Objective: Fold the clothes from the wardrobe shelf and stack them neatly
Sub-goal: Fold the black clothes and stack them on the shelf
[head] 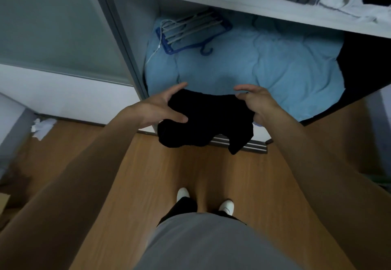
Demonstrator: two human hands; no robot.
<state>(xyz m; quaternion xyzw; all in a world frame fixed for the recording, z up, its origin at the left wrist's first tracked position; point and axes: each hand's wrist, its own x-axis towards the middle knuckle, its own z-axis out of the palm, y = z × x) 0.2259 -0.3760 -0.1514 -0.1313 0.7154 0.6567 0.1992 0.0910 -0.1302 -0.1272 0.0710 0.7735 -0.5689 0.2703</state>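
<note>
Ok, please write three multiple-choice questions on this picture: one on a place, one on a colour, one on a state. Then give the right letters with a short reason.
1. Where does the blue hanger lie?
A) on the wooden floor
B) on the light blue bedding in the wardrobe
C) on the upper shelf

2. What colour is the garment in front of the wardrobe?
A) white
B) red
C) black

3. How is the garment held?
A) by both hands
B) by one hand only
C) by no hand, it lies on the floor

Answers: 1 B, the hanger rests on the bedding. 2 C, it is black all over. 3 A, the left hand and the right hand each grip its upper edge.
</note>
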